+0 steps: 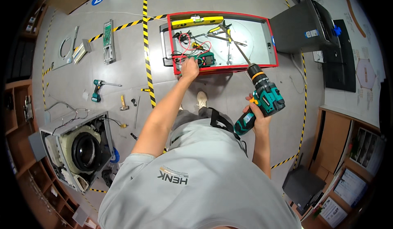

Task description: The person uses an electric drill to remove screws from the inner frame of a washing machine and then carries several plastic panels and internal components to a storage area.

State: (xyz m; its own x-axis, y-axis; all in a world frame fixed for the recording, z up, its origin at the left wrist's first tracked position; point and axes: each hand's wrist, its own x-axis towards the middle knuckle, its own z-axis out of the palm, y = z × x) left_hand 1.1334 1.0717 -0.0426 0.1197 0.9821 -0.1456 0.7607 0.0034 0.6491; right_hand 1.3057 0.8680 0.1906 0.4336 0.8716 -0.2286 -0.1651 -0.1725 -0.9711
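Observation:
My right hand (258, 116) is wrapped round the handle of a green and black cordless drill (267, 98). A long thin bit (241, 52) runs from its chuck up over the red-rimmed tool tray (241, 69). My left hand (190, 68) reaches over the tray's near rim, its fingers closed at the left end of a green multimeter (208, 58); part of the grip is hidden. Red test leads (189, 45) loop beside the meter. Behind them lie a yellow spirit level (196, 21) and yellow-black pliers (224, 27).
A grey metal cabinet (297, 26) stands right of the tray. At left, an opened appliance with a black drum (86, 151) sits on the floor. Another cordless driver (97, 90), a hammer (124, 103) and a circuit board panel (108, 41) lie nearby. Striped tape (148, 65) crosses the floor.

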